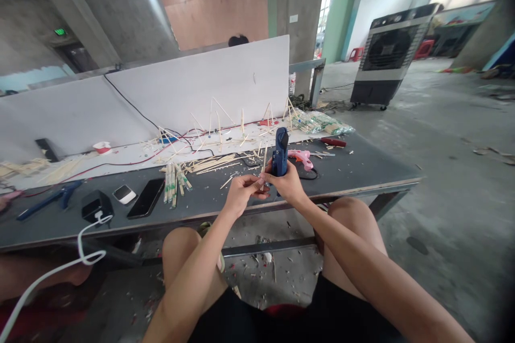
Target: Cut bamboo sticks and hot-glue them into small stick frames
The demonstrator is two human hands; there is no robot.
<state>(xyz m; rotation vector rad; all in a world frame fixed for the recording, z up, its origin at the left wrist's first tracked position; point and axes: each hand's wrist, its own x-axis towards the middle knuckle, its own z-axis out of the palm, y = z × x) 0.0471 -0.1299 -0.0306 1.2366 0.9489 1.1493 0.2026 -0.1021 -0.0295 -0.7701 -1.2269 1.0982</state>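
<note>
My right hand (288, 183) grips a dark blue glue gun (279, 152), held upright over the table's near edge. My left hand (241, 191) pinches thin wooden sticks (263, 167) right beside the gun; the sticks point upward and touch the gun's side. Both hands meet just above the grey table (362, 171). A pile of loose sticks (211, 163) lies behind the hands, and a bundle of wrapped chopsticks (174, 181) lies to the left.
A pink glue gun (301, 157) lies right of my hands. A black phone (146, 198), a small white device (124, 194) and a black charger (95, 206) sit at the left. Stick frames (219, 115) stand before a white board (161, 96). An air cooler (388, 53) stands far right.
</note>
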